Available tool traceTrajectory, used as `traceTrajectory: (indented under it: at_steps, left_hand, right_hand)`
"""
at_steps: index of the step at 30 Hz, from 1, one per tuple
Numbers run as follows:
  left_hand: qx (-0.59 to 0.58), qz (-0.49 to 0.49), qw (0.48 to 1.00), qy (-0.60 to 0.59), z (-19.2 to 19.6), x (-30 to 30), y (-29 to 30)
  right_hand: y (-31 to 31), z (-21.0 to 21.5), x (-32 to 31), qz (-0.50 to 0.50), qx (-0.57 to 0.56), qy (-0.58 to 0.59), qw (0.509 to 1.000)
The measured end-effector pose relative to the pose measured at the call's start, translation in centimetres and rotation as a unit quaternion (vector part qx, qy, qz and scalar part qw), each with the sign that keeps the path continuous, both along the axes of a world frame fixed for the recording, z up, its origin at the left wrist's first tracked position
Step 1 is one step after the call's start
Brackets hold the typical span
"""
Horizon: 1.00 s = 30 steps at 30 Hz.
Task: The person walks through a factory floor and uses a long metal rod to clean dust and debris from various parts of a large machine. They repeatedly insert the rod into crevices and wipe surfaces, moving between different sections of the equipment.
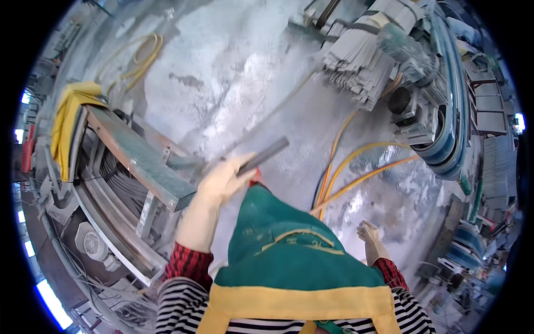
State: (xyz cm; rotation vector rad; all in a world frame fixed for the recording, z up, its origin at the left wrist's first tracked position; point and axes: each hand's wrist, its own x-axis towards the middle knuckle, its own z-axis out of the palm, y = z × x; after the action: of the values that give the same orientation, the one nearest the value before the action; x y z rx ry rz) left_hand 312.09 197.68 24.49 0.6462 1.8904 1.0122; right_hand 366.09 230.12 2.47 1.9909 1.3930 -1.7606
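In a cream glove, my left hand (223, 181) is closed around a short, flat grey bar (268, 154), which tilts up to the right above the wet floor. My right hand (371, 240), gloved alike, hangs low beside my green apron (295, 239). Its fingers are stretched out, and nothing shows in them. Left of the bar, a long green-topped beam (142, 153) with worn edges ends close to my left forearm.
Yellow and orange hoses (356, 146) cross the wet floor (222, 72). Bundled grey strips (356, 61) stand at upper right, near a blue belt conveyor (456, 111). Yellow cloth (72, 119) drapes the beam's far end. A motor (93, 243) sits at lower left.
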Motion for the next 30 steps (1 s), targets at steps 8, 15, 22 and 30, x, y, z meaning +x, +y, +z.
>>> traceTrajectory:
  at_steps: [8, 15, 22, 30]
  left_hand:
    - [0.027, 0.011, 0.999, -0.015, -1.7, -15.2, 3.0]
    - [0.024, -0.019, 0.999, -0.036, -1.0, -22.6, 7.1]
    - [-0.131, 0.071, 0.989, 0.001, 2.6, -30.2, 10.9]
    - [-0.184, 0.125, 0.973, 0.062, 5.7, -37.9, 13.9]
  right_hand:
    - [-1.7, 7.3, -10.9, -0.003, -0.027, -0.041, 0.999]
    - [-0.8, 5.7, -22.0, 0.038, -0.069, 0.028, 0.997]
    - [8.8, -2.3, -29.4, 0.086, -0.048, 0.072, 0.992]
    - [16.5, 4.7, -57.8, 0.226, -0.005, 0.182, 0.957]
